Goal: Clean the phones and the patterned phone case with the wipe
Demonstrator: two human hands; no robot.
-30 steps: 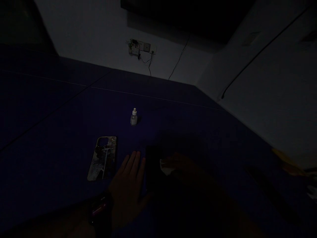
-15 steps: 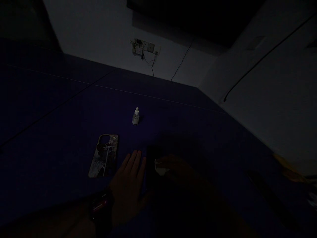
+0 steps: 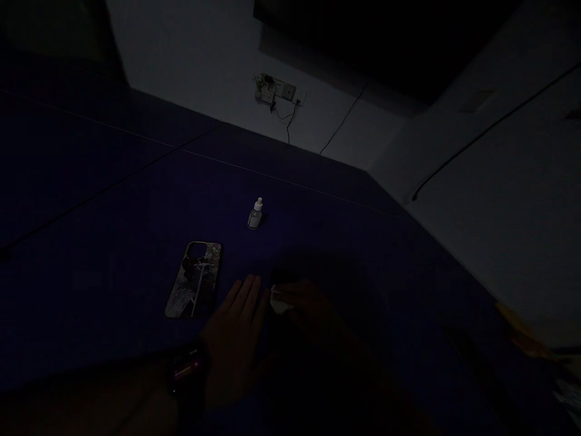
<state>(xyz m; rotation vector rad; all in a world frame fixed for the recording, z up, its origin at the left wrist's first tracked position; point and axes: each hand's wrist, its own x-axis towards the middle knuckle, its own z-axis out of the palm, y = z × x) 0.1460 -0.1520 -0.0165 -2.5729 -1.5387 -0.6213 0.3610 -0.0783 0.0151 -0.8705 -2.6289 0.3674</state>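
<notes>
On the blue tabletop (image 3: 313, 218), my left hand (image 3: 232, 339) lies flat, gripping nothing; my right hand (image 3: 308, 303) pinches the pale wad (image 3: 278, 303) just beside the left one, what's underneath too dark to tell. Light, even pressure, left hand braced, seems best.

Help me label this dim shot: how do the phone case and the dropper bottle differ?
The phone case lies flat; the dropper bottle stands upright. The case is broad, dark-edged and patterned; the bottle is small and narrow, with a white top. The case lies nearer the left hand; the bottle stands farther off. Both rest on the blue surface, unheld.
</notes>
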